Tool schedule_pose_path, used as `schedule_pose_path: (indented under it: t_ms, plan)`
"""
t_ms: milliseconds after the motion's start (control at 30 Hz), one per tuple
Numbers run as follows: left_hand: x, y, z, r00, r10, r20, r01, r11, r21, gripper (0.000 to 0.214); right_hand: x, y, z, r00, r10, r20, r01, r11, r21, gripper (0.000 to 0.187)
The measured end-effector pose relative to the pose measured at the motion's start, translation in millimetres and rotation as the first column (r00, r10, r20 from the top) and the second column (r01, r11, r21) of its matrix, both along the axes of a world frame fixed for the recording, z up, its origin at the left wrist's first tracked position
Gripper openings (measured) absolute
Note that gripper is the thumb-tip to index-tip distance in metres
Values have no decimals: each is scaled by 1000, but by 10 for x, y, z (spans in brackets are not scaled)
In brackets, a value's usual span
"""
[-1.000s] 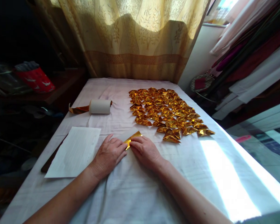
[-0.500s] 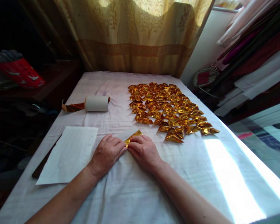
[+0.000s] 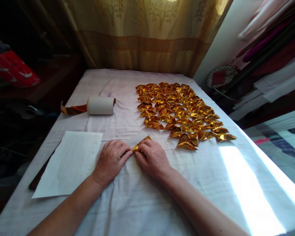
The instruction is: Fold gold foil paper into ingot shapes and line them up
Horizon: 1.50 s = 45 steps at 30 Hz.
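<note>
Between my hands, on the cloth-covered table, lies a sheet of gold foil paper (image 3: 140,143) with a pale back and a partly folded gold edge. My left hand (image 3: 113,159) pinches its near left corner, fingers closed together. On the other side my right hand (image 3: 152,156) grips the folded gold edge between thumb and fingers. The fingertips of both hands nearly meet and hide part of the fold. Beyond my right hand, several folded gold foil ingots (image 3: 179,111) sit in close rows.
A white roll (image 3: 100,105) with a loose gold strip lies at the back left. Nearer, a printed white sheet (image 3: 70,164) rests over a dark flat object (image 3: 40,173). A curtain (image 3: 147,39) hangs behind the table; a red container (image 3: 13,68) stands to the left.
The view has tilted and shifted slightly. Both hands stay at the gold foil paper, with the left fingertips a little farther from the right ones.
</note>
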<state>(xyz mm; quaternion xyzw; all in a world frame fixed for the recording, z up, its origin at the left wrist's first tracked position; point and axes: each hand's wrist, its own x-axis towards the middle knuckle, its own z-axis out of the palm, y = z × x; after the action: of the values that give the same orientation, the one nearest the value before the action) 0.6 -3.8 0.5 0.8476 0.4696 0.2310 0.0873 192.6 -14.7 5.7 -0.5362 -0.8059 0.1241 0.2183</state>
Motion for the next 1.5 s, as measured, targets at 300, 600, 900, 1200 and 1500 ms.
schedule_pose_path:
  t_ms: [300, 600, 900, 1200, 1500]
  plan:
    - [28, 2, -13, 999, 51, -8, -51, 999, -3, 22, -27, 34, -54, 999, -46, -19, 46, 999, -2, 16]
    - [57, 0, -17, 994, 102, -37, -102, 995, 5, 16, -48, 32, -58, 996, -83, -39, 82, 996, -20, 12]
    - [66, -10, -18, 993, 106, -50, -108, 994, -34, 12, -42, 30, -63, 994, -96, -45, 94, 995, -35, 9]
    - [90, -8, -19, 991, 125, -36, -128, 989, -75, 12, -40, 41, -58, 996, -75, -52, 73, 997, -31, 7]
    - [90, -4, -41, 992, 126, -26, -127, 990, -67, 12, -63, 44, -46, 996, -89, -6, 89, 996, -27, 14]
